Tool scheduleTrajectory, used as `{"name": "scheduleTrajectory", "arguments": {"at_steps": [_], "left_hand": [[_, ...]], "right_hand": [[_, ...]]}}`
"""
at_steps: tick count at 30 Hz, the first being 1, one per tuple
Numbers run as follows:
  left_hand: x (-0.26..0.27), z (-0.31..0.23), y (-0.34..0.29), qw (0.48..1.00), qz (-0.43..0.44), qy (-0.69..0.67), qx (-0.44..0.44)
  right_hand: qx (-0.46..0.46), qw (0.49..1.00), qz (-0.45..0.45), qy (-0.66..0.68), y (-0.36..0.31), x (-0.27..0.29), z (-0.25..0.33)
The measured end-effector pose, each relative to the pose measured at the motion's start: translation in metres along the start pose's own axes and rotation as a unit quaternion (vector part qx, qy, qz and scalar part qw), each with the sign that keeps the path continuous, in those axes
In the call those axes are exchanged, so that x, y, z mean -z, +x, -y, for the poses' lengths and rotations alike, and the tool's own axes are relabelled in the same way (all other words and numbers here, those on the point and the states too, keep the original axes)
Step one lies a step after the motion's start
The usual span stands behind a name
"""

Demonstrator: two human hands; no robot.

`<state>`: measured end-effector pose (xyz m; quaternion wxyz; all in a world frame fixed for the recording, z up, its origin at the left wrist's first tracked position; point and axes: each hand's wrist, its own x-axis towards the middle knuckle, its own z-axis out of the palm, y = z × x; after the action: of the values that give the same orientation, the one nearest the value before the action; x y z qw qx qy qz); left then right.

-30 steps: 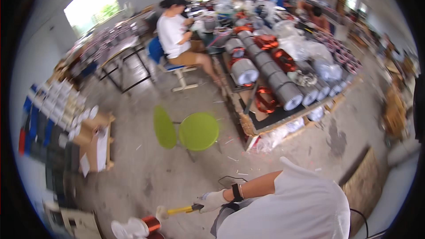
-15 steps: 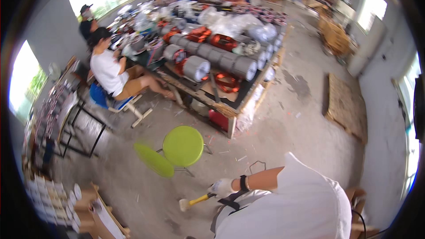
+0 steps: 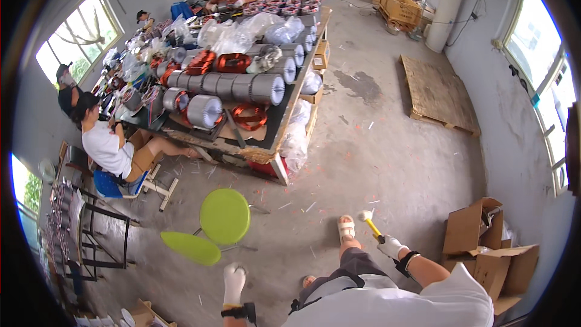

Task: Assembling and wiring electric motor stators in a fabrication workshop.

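A mallet [image 3: 370, 220] with a pale head and a yellow handle is gripped in my right hand [image 3: 392, 246]. That hand wears a white glove, and a dark band circles its wrist. The mallet's head points forward and left, above the floor beside my sandalled foot [image 3: 346, 228]. Lower left, my left hand [image 3: 234, 277], also gloved in white, hangs with its fingers curled in and nothing visible in them. Closest to it stands a lime-green chair [image 3: 225, 215] with a round seat and a separate backrest, apart from the hand.
A large workbench [image 3: 257, 154] carries metal stator cores [image 3: 266, 89], copper coils [image 3: 249, 117] and plastic bags. Beside it a person in a white shirt [image 3: 108, 145] sits; others work farther back. Cardboard boxes [image 3: 499, 269] stand at right, a wooden pallet [image 3: 437, 92] by the wall. Scraps litter the floor.
My view has swung toward the right, and boxes have come in at lower right. The mallet, earlier low and pointing left, now points forward farther right. My left hand has come into view.
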<state>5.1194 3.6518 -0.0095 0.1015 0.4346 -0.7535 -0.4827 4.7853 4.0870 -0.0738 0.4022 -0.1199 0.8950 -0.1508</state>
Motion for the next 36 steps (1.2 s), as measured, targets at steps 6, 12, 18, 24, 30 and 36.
{"name": "scheduleTrajectory", "arguments": {"at_steps": [6, 12, 18, 24, 30, 36], "left_hand": [[-0.200, -0.170, 0.108, 0.938, 0.230, 0.202, -0.160], [-0.327, -0.274, 0.210, 0.941, 0.195, 0.213, -0.174], [-0.377, -0.348, 0.330, 0.964, 0.138, 0.203, -0.102], [-0.433, -0.426, 0.468, 0.977, 0.066, 0.190, -0.067], [-0.512, -0.450, 0.674, 0.845, 0.358, 0.387, -0.092], [-0.579, -0.652, 0.767, 0.947, 0.181, 0.207, -0.168]], "right_hand": [[-0.123, 0.945, -0.024, 0.302, 0.039, 0.057, -0.086], [-0.175, 0.832, 0.023, 0.527, 0.131, 0.167, -0.115], [-0.066, 0.764, 0.043, 0.640, 0.246, 0.351, -0.067], [-0.060, 0.542, 0.179, 0.819, 0.401, 0.508, -0.024], [-0.157, 0.510, 0.155, 0.831, 0.530, 0.606, -0.050], [-0.308, 0.444, 0.090, 0.837, 0.645, 0.683, -0.095]]}}
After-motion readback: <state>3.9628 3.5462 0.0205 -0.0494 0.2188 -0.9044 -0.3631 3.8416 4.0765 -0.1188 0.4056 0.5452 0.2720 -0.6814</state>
